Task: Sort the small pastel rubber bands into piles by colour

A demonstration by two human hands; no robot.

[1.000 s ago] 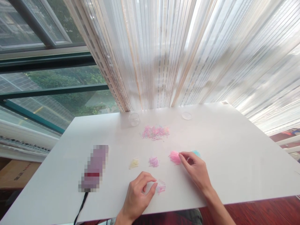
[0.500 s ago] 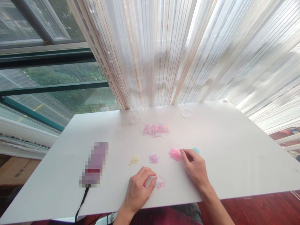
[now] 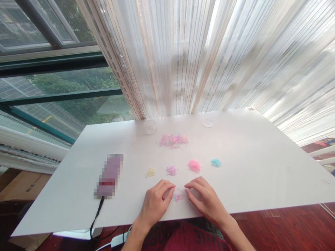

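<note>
A small mixed pile of thin pieces [image 3: 179, 195] lies near the table's front edge, between my two hands. My left hand [image 3: 158, 198] is at its left side, thumb and forefinger tips close together; anything between them is too small to make out. On the pile's right, my right hand [image 3: 204, 197] has its thumb and fingers apart, with nothing visible between them. Beyond the hands sit a yellow pile [image 3: 151, 172], a purple pile [image 3: 172, 170], a pink pile [image 3: 194, 165] and a blue pile [image 3: 216, 162]. Farther back is a larger mixed pile [image 3: 173, 140].
A clear round container [image 3: 150, 127] and a clear lid [image 3: 208, 123] stand at the back of the white table [image 3: 261, 167]. At the left lies a blurred purple object [image 3: 110, 176] with a black cord. A string curtain [image 3: 178, 62] hangs behind the table.
My right hand has moved from the pink pile toward the front left, beside the small mixed pile. The blue pile now shows fully. My left hand has stayed near the same spot.
</note>
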